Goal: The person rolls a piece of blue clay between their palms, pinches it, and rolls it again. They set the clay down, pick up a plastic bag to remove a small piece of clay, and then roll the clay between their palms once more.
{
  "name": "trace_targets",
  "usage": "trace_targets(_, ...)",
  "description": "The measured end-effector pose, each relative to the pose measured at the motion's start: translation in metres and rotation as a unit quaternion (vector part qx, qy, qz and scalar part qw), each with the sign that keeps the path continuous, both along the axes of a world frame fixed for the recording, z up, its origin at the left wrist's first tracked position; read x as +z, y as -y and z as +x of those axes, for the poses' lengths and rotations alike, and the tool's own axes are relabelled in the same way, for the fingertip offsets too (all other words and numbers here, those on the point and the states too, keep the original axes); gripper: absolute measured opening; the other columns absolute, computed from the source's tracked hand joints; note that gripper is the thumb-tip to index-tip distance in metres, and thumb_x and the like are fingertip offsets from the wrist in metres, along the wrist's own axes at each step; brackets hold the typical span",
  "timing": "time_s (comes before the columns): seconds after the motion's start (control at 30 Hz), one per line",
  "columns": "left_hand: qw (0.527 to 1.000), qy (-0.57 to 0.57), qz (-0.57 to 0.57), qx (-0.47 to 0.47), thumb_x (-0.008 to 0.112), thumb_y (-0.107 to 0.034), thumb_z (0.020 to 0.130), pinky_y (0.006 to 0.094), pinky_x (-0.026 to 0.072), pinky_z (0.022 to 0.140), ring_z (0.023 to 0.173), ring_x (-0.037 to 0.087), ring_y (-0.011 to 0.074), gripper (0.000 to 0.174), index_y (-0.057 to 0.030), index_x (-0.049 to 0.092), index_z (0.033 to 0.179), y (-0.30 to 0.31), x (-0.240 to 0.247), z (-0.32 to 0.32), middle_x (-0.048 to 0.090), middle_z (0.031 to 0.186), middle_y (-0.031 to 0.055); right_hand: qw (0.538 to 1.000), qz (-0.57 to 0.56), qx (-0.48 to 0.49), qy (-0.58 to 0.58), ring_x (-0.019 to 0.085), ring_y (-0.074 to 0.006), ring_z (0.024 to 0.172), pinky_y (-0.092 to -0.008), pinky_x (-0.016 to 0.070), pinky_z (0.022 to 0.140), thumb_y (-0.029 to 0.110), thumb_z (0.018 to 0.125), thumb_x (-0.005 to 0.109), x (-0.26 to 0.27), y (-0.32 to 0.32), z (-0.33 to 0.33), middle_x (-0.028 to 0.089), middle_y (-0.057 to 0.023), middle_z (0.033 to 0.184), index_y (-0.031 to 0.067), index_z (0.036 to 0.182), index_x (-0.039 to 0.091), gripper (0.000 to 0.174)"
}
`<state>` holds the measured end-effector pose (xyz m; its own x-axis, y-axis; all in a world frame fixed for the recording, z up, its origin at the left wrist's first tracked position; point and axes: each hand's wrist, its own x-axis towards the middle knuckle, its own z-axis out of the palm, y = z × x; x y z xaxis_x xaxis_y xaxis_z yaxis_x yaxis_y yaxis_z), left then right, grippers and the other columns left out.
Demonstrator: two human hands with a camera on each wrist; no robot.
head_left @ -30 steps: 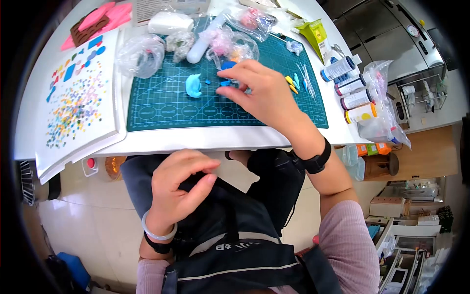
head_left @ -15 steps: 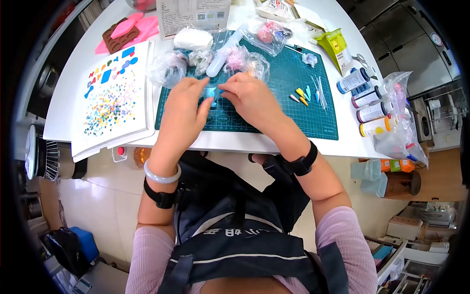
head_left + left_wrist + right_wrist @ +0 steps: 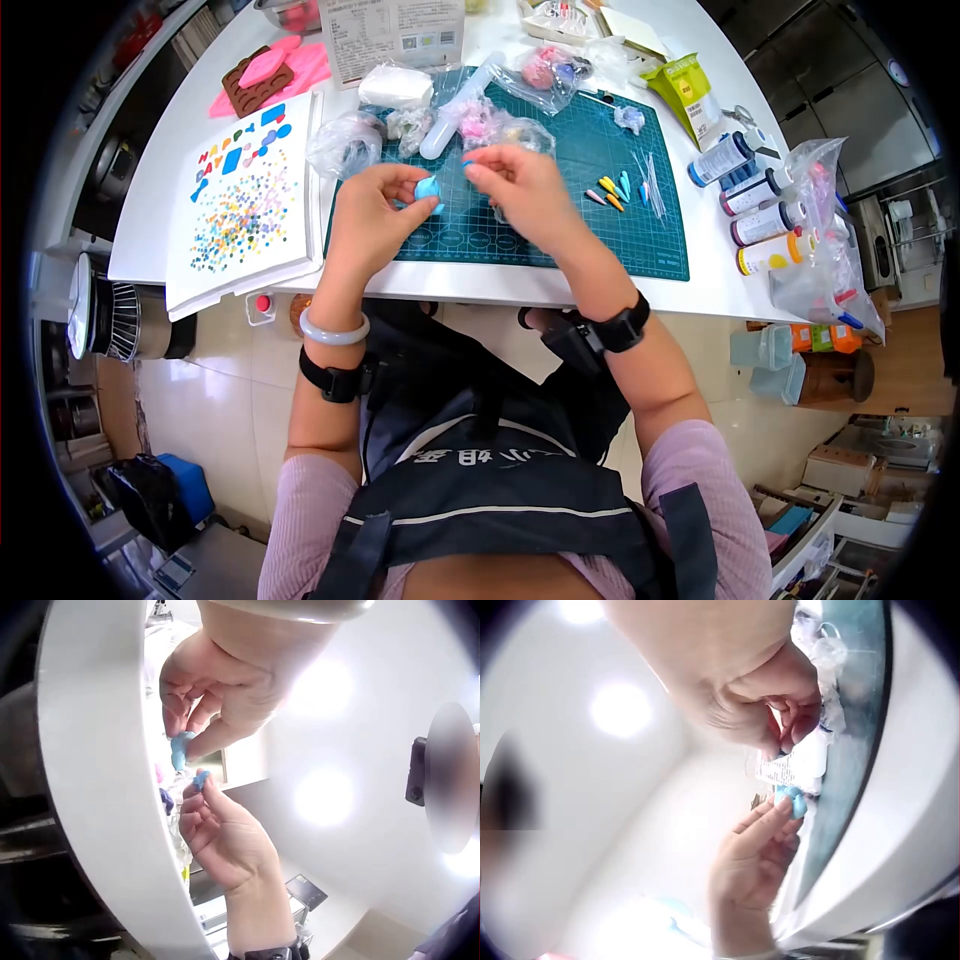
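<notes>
Over the green cutting mat [image 3: 600, 235], my left hand [image 3: 372, 215] pinches a light blue lump of modelling clay [image 3: 428, 190] between thumb and fingers. The left wrist view shows this lump [image 3: 179, 752] standing out past the fingertips. My right hand [image 3: 525, 195] is a short way to the right, its thumb and fingertips pinching a small bit of darker blue clay [image 3: 201, 780]. A gap separates the two pieces. In the right wrist view my right fingers mostly hide the small bit, with the light blue lump [image 3: 793, 801] below it.
Plastic-wrapped clay [image 3: 480, 122] and a pale rolling pin [image 3: 462, 105] lie at the mat's back. Small coloured cone-shaped pieces [image 3: 608, 190] are on its right. A white board [image 3: 180, 270] with coloured bits stands left, bottles [image 3: 768, 252] right.
My left hand has come up from the lap to the mat and taken hold of the light blue lump. My right hand has lifted the small blue bit; the head view has shifted.
</notes>
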<state>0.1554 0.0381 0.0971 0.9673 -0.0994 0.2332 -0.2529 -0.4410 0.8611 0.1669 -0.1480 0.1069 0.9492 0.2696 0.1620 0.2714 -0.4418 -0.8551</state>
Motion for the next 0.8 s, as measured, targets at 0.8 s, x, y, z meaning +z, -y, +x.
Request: trace_targets(0.8,0.996,0.013,0.093,-0.009,0.064,-0.019,0.079,0.0304,0.0427,0.070,0.078,0.054,0.0214,0.020,0.0006,0.059,0.084,0.055,0.007,0.049,0.056,0.081,0.0087,0.981,0.152,-0.103,-0.058,0.062,-0.0107,0.070,-0.0220,0.0512,0.061,0.017,0.082,0.066,-0.004,0.042,0.009,0.067,-0.0098,0.086,-0.0042,0.106,0.061,0.032)
